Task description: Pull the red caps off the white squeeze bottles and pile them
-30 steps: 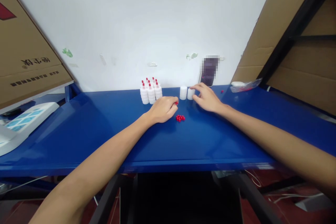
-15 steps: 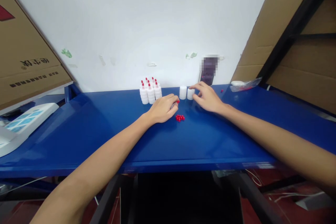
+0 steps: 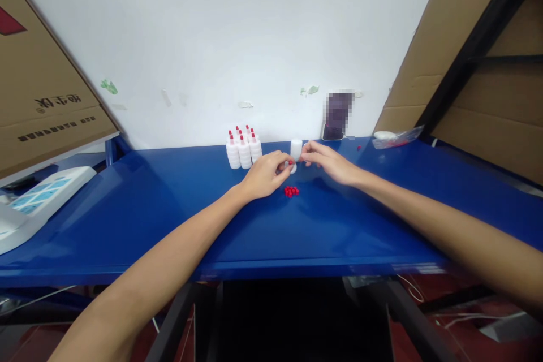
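My left hand [image 3: 267, 174] is closed in a pinch around a small red-tipped cap [image 3: 291, 163] with a white round base showing below the fingers. My right hand [image 3: 326, 159] is close beside it, fingers curled together; whether anything is between them is hidden. An open-topped white bottle [image 3: 296, 147] stands just behind the fingertips. Another white bottle is mostly covered by my right hand. In front of the hands lies a small pile of red tip caps [image 3: 291, 191]. Several white bottles with red-tipped nozzles [image 3: 244, 153] stand grouped to the left.
The blue table [image 3: 169, 209] runs back to a white wall. A phone [image 3: 335, 119] leans there, and a single red cap [image 3: 358, 148] lies at the right, near a clear plastic bag [image 3: 399, 138]. A white device [image 3: 46, 198] and a carton [image 3: 46, 85] flank the left side.
My right hand has moved left and down, away from the top of the right white bottle, to beside my left hand. The red-tipped cap has shifted slightly and its white base now shows.
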{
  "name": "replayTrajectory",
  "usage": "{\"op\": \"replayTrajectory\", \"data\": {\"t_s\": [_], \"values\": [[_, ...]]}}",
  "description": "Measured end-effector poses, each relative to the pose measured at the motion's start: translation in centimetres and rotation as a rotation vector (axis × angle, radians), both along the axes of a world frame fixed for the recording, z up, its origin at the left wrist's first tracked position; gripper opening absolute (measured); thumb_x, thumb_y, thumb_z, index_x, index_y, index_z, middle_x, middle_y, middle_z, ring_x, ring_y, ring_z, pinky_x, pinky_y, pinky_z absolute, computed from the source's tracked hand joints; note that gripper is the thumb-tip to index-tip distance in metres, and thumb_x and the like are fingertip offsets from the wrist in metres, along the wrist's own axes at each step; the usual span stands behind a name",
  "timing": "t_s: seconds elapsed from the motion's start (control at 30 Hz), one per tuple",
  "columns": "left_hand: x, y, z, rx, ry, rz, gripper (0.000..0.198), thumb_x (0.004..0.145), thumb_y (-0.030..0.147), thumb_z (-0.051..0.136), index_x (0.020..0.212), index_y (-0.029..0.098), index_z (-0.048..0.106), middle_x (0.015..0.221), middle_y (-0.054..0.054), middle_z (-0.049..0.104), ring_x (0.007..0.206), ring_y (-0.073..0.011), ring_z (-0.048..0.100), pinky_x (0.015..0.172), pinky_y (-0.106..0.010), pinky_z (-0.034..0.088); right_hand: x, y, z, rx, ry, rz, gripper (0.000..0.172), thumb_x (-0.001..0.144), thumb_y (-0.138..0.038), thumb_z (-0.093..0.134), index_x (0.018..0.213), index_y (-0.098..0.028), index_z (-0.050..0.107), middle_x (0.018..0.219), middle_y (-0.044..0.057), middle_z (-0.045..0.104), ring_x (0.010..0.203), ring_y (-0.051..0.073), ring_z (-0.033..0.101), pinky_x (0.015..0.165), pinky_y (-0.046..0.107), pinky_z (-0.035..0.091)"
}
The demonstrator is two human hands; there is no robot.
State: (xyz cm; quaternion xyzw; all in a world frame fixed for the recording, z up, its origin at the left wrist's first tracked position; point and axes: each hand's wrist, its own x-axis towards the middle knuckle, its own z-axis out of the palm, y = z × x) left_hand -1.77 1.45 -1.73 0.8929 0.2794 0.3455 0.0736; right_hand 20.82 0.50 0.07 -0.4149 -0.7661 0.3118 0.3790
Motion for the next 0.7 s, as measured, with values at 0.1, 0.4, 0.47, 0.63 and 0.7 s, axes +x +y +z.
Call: {"op": "replayTrajectory", "data": {"t_s": [0.1, 0.4, 0.47, 0.63, 0.7], "values": [[0.4, -0.1, -0.1, -0.085, -0.112, -0.071, 0.02, 0.099, 0.026, 0.052, 0.108, 0.017, 0.068, 0.089, -0.003, 0.069, 0.073, -0.013, 0.06, 0.07, -0.027, 0.048, -0.3, -0.1, -0.1, -0.051, 0.105, 0.049, 0.027, 0.09, -0.046, 0.057, 0.079, -0.022, 0.051, 0.077, -0.001, 0.05, 0.072, 0.016, 0.046, 0.066, 0.031, 0.034], [0.6, -0.3, -0.1, -0.147, -0.206, -0.103, 0.025, 0.102, 0.029, 0.052, 0.118, 0.017, 0.068, 0.098, -0.006, 0.075, 0.082, -0.0149, 0.069, 0.074, -0.028, 0.052, -0.7, 0.2, -1.2, -0.198, 0.204, 0.112, 0.028, 0.093, -0.05, 0.057, 0.096, -0.023, 0.053, 0.08, 0.0, 0.058, 0.07, 0.016, 0.06, 0.062, 0.03, 0.04], [0.5, -0.2, -0.2, -0.146, -0.204, -0.101, 0.026, 0.103, 0.029, 0.051, 0.119, 0.017, 0.068, 0.101, -0.006, 0.076, 0.083, -0.0153, 0.069, 0.074, -0.028, 0.053, -0.9, 0.0, -1.2, -0.212, 0.181, 0.13, 0.03, 0.09, -0.049, 0.062, 0.102, -0.023, 0.054, 0.089, 0.001, 0.062, 0.071, 0.017, 0.065, 0.06, 0.03, 0.043], [0.1, 0.0, -0.1, -0.024, -0.106, -0.066, 0.027, 0.104, 0.031, 0.049, 0.12, 0.019, 0.068, 0.11, -0.007, 0.076, 0.088, -0.0166, 0.07, 0.078, -0.029, 0.052, -1.4, -0.3, -1.2, -0.17, 0.211, 0.099, 0.032, 0.082, -0.041, 0.073, 0.098, -0.022, 0.053, 0.093, 0.001, 0.066, 0.056, 0.013, 0.066, 0.048, 0.028, 0.044], [0.0, -0.1, 0.1, 0.03, -0.028, -0.031, 0.027, 0.105, 0.032, 0.047, 0.119, 0.02, 0.068, 0.109, -0.006, 0.076, 0.088, -0.0169, 0.07, 0.078, -0.029, 0.051, -1.4, -0.4, -1.3, -0.15, 0.228, 0.064, 0.032, 0.081, -0.039, 0.073, 0.095, -0.023, 0.05, 0.086, -0.001, 0.066, 0.047, 0.012, 0.062, 0.042, 0.027, 0.04]]}}
